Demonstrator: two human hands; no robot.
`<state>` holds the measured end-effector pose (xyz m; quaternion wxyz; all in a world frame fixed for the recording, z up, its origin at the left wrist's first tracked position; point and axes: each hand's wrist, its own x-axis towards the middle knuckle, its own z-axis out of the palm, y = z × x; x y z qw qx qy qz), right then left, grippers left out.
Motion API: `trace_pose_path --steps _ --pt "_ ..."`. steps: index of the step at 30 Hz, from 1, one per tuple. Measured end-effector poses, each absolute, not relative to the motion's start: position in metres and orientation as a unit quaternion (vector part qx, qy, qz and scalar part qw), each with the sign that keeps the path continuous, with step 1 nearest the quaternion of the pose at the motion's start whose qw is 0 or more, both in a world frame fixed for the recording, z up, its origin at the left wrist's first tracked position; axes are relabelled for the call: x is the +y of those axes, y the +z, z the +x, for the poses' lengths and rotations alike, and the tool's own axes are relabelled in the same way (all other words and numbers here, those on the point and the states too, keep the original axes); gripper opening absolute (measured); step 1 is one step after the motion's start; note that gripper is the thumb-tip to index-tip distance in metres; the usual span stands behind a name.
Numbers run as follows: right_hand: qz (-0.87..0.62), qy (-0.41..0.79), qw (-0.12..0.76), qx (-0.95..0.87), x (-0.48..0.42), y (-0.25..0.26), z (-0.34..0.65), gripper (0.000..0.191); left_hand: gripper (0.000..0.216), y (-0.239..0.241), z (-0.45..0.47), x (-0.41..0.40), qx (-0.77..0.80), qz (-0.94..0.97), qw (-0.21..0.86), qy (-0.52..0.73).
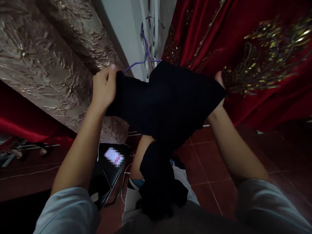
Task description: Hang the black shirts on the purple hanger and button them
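Note:
A dark, nearly black garment [170, 104] is stretched between my two hands, its lower part hanging down in front of my legs. My left hand [103, 86] is closed on its left edge, thumb on top. At the right, my right hand [220, 83] holds the other side; the thumb shows, while the fingers are hidden behind the cloth. A purple wire hanger [146, 53] rises from the garment's upper edge, with its hook upright near a white metal frame [153, 29]. The hanger's lower part is covered by the cloth.
Beige textured fabric [60, 61] hangs at the left and red fabric with gold sequins [265, 58] at the right. Below my left arm, a phone with a lit screen [114, 157] lies on a dark low surface [114, 177] near white cables. Red tiles [209, 162] cover the floor.

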<state>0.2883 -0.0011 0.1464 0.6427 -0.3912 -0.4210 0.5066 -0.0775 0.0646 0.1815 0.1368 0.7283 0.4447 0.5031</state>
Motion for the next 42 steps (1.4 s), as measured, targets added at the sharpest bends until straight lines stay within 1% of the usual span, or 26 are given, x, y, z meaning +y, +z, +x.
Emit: trace_pose_path --steps 2,3,7,11,14,17,18,19,22,23,24,25,28,30,32,34,35,36,39,40,41,42 --pt "-0.346 0.502 0.646 -0.46 0.001 0.153 0.293 0.066 0.058 0.186 -0.073 0.061 0.447 0.737 0.129 0.49" --pt "-0.328 0.493 0.649 -0.477 0.002 0.159 0.292 0.066 0.057 0.188 -0.071 0.06 0.441 0.743 0.125 0.487" --pt "-0.342 0.438 0.681 -0.477 -0.002 0.187 0.269 0.056 0.051 0.186 -0.069 0.067 0.425 0.762 0.097 0.479" --pt "-0.338 0.431 0.699 -0.46 -0.011 0.204 0.239 0.052 0.038 0.183 -0.069 0.077 0.44 0.768 0.056 0.463" --pt "-0.286 0.441 0.719 -0.456 -0.011 0.211 0.228 0.053 0.038 0.184 -0.069 0.084 0.443 0.761 0.057 0.471" --pt "-0.246 0.469 0.71 -0.465 -0.011 0.211 0.232 0.041 0.041 0.184 -0.071 0.09 0.449 0.75 0.064 0.482" --pt "-0.241 0.488 0.688 -0.48 -0.013 0.208 0.236 0.037 0.042 0.183 -0.071 0.092 0.448 0.747 0.067 0.486" --pt "-0.244 0.514 0.642 -0.514 -0.016 0.205 0.242 0.036 0.043 0.181 -0.072 0.092 0.443 0.747 0.071 0.491" --pt "-0.277 0.567 0.416 -0.654 -0.028 0.192 0.259 0.056 0.042 0.171 -0.073 0.093 0.415 0.757 0.089 0.496" --pt "-0.29 0.563 0.373 -0.678 -0.031 0.188 0.263 0.06 0.042 0.168 -0.072 0.092 0.404 0.761 0.098 0.497" --pt "-0.301 0.552 0.372 -0.683 -0.032 0.185 0.264 0.06 0.04 0.165 -0.07 0.092 0.395 0.764 0.108 0.499" --pt "-0.307 0.54 0.407 -0.669 -0.032 0.182 0.263 0.059 0.038 0.162 -0.068 0.092 0.387 0.765 0.116 0.502" --pt "-0.302 0.507 0.565 -0.576 -0.023 0.181 0.247 0.049 0.029 0.161 -0.062 0.093 0.373 0.761 0.127 0.515" --pt "-0.29 0.509 0.605 -0.539 -0.018 0.184 0.234 0.042 0.025 0.164 -0.059 0.095 0.376 0.76 0.12 0.516" --pt "-0.269 0.525 0.604 -0.535 -0.017 0.186 0.227 0.037 0.024 0.167 -0.057 0.098 0.384 0.754 0.113 0.52" --pt "-0.259 0.542 0.574 -0.557 -0.021 0.188 0.227 0.037 0.026 0.168 -0.057 0.101 0.39 0.742 0.115 0.534" --pt "-0.261 0.544 0.54 -0.587 -0.024 0.188 0.23 0.039 0.028 0.168 -0.057 0.102 0.392 0.732 0.119 0.544" --pt "-0.265 0.54 0.487 -0.633 -0.026 0.189 0.234 0.043 0.031 0.167 -0.057 0.102 0.393 0.723 0.127 0.553" --pt "-0.234 0.522 0.271 -0.774 -0.027 0.19 0.247 0.058 0.038 0.167 -0.058 0.095 0.384 0.714 0.156 0.564" --pt "-0.219 0.519 0.223 -0.796 -0.024 0.188 0.249 0.06 0.04 0.167 -0.057 0.09 0.376 0.718 0.165 0.562" --pt "-0.213 0.516 0.207 -0.803 -0.021 0.184 0.25 0.06 0.041 0.169 -0.055 0.083 0.366 0.726 0.17 0.557" --pt "-0.223 0.501 0.223 -0.806 -0.016 0.177 0.248 0.058 0.041 0.17 -0.052 0.074 0.353 0.737 0.175 0.548"
